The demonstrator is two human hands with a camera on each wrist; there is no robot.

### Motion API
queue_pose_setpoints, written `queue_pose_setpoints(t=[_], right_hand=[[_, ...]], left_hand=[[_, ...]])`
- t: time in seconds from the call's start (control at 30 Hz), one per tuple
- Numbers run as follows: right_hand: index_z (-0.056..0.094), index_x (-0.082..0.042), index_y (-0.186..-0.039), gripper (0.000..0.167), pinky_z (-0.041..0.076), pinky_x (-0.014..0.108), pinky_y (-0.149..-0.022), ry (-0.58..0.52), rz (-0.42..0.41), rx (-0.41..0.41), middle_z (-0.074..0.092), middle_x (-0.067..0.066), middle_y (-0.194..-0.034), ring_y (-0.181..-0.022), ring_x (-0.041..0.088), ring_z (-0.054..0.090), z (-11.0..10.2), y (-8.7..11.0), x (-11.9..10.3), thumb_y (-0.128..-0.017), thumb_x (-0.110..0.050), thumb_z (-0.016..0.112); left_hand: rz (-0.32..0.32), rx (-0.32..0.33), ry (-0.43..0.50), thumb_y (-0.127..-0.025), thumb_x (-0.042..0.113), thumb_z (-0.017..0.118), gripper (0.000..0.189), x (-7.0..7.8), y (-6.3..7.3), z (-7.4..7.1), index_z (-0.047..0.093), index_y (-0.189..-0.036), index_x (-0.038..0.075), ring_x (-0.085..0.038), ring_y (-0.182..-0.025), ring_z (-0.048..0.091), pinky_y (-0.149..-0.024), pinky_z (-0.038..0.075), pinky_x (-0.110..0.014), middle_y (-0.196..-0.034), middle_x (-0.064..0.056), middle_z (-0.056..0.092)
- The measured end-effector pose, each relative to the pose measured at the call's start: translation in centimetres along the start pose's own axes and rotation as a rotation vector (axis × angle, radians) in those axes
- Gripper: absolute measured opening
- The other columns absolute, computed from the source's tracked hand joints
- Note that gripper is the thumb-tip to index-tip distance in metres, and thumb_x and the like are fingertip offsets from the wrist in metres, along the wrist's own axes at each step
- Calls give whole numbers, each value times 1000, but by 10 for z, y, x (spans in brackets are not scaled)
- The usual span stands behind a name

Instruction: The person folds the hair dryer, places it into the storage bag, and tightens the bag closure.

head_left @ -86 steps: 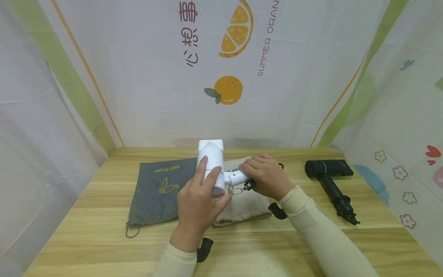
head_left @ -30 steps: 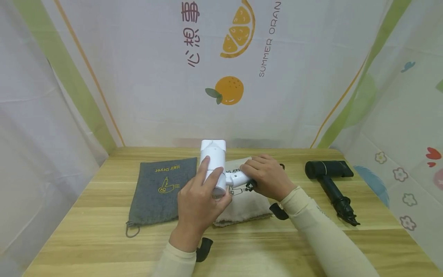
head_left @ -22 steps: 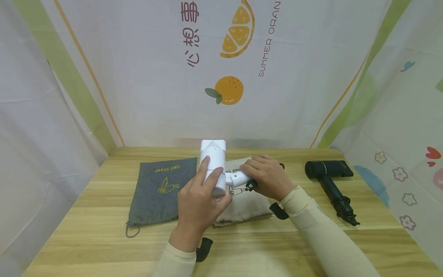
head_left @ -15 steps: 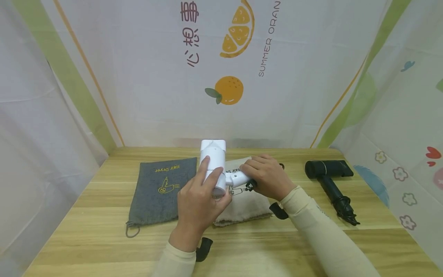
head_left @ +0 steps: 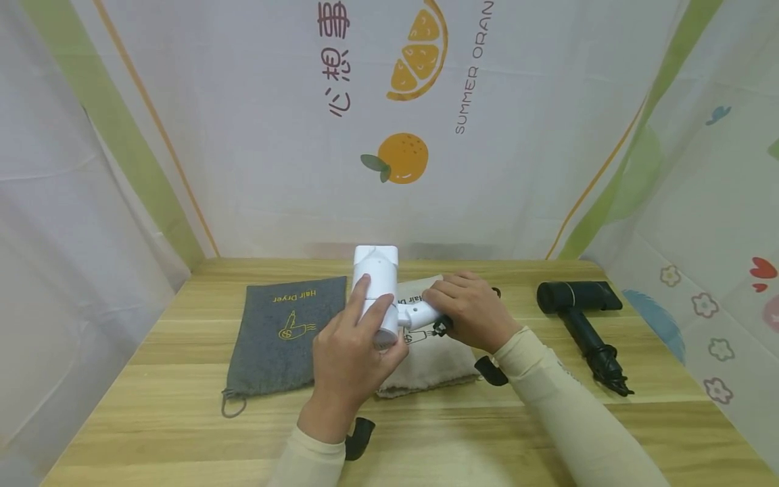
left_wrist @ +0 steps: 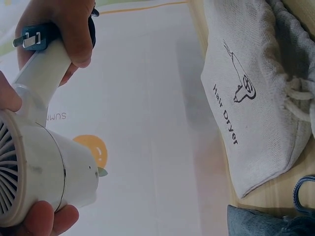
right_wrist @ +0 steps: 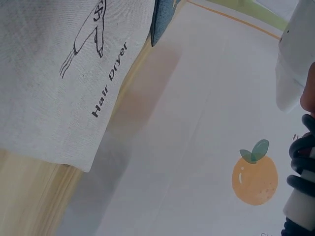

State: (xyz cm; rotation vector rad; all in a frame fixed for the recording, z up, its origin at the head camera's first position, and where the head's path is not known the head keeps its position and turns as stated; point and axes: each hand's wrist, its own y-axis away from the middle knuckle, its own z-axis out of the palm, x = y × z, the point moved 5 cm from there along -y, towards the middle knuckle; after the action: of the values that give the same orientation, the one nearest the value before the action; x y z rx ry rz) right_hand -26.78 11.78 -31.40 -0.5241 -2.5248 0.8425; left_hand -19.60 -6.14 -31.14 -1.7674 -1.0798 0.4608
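Both hands hold a white hair dryer up over the table. My left hand grips its barrel near the round vent end, fingers on top and thumb underneath. The right hand grips the handle, where a dark cord is wound and a two-pin plug sticks out in the left wrist view. Beneath the dryer lies a beige drawstring bag printed "Hair Dryer", partly hidden by the hands. In the right wrist view, the dryer's nozzle and the coiled cord show at the right edge.
A grey drawstring bag lies flat on the wooden table, left of the beige one. Over on the right rests a black hair dryer with its cord wrapped round the handle. A printed white curtain hangs behind the table.
Compared with about three seconds ago, the white dryer and both hands sit very slightly further right in the head view. The grips look the same, and the bags and black dryer have stayed put.
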Motion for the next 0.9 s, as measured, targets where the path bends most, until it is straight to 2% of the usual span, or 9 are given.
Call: queue_pose_setpoints(t=[0.53, 0.9], right_hand=[[63, -10, -91, 43, 54, 39, -78, -14, -1, 10, 69, 1, -84, -76, 21, 66, 3, 2, 0, -56, 7, 81], [63, -10, -93, 45, 53, 40, -78, -19, 0, -7, 69, 1, -87, -79, 21, 66, 2, 1, 0, -56, 7, 82]], left_hand=[[2, -17, -4, -71, 31, 77, 46, 0, 1, 2, 71, -112, 10, -27, -62, 66, -49, 53, -40, -130, -21, 61], [-2, -10, -3, -70, 31, 78, 47, 0, 0, 1, 71, -112, 11, -29, -66, 67, -50, 54, -41, -130, -20, 62]])
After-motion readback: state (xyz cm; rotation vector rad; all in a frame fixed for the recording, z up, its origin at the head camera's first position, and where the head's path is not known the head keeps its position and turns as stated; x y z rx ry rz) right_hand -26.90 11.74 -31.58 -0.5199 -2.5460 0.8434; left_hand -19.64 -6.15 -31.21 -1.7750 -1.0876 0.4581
